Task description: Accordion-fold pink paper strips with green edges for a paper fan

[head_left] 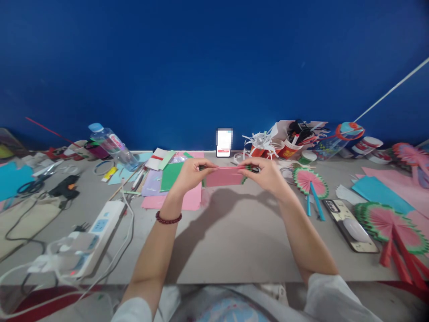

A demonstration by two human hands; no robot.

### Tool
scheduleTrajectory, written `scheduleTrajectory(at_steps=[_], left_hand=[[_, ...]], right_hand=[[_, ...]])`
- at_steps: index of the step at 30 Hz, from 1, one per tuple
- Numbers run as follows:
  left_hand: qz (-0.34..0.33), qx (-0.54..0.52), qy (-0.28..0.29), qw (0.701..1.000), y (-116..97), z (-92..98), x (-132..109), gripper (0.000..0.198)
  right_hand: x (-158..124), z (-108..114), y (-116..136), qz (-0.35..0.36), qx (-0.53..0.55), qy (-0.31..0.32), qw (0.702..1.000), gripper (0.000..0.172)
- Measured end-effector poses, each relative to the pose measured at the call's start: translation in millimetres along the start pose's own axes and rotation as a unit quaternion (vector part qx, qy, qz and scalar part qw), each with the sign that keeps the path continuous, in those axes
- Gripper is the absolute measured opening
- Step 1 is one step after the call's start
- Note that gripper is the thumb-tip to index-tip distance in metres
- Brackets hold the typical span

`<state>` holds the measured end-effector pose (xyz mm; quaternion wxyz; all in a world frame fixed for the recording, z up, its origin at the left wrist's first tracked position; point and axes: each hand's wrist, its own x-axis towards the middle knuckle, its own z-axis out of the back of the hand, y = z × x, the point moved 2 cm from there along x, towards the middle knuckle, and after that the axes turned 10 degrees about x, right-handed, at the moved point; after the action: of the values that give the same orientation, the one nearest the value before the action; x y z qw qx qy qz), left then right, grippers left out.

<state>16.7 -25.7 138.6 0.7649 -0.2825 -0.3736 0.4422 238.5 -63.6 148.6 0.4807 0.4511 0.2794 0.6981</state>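
A strip of pink paper (225, 176) with green, zigzag-edged ends is held level above the table, its top edge looking folded in layers. My left hand (194, 172) pinches its left end between thumb and fingers. At the opposite end, my right hand (263, 173) grips the same paper in a similar pinch. Both hands are closed, and the paper's lower edge hangs between them. A dark red bead bracelet (168, 218) circles my left wrist. Beyond the paper, a lit phone (224, 143) stands upright against the blue wall.
Coloured paper sheets (172, 176) and a tilted plastic bottle (115, 145) lie left of my hands. A power strip (100, 235) with cables is nearer. On the right are pink-and-green paper fans (311, 182), a patterned phone (350, 226) and cups (290, 149) holding tools and paper strips.
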Motion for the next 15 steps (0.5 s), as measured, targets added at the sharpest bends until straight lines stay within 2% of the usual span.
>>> scheduleTrajectory(at_steps=[3,6,10,15], left_hand=[[0.003,0.008,0.014,1.0,1,1.8,1,0.009],[-0.047,0.058,0.026,0.997,-4,-0.9,-1,0.01],[-0.138,0.149,0.009,0.979,-14,-13.9,-4,0.01],[-0.158,0.154,-0.02,0.975,-18,-26.2,-5,0.016]], right_hand=[[-1,1,0,0.004,0.008,-0.002,1.0,0.016],[-2,-1,0,0.014,-0.012,-0.009,1.0,0.015],[-4,-6,1,0.047,-0.034,-0.012,0.998,0.012],[-7,-9,2,0.047,-0.011,-0.023,0.999,0.013]])
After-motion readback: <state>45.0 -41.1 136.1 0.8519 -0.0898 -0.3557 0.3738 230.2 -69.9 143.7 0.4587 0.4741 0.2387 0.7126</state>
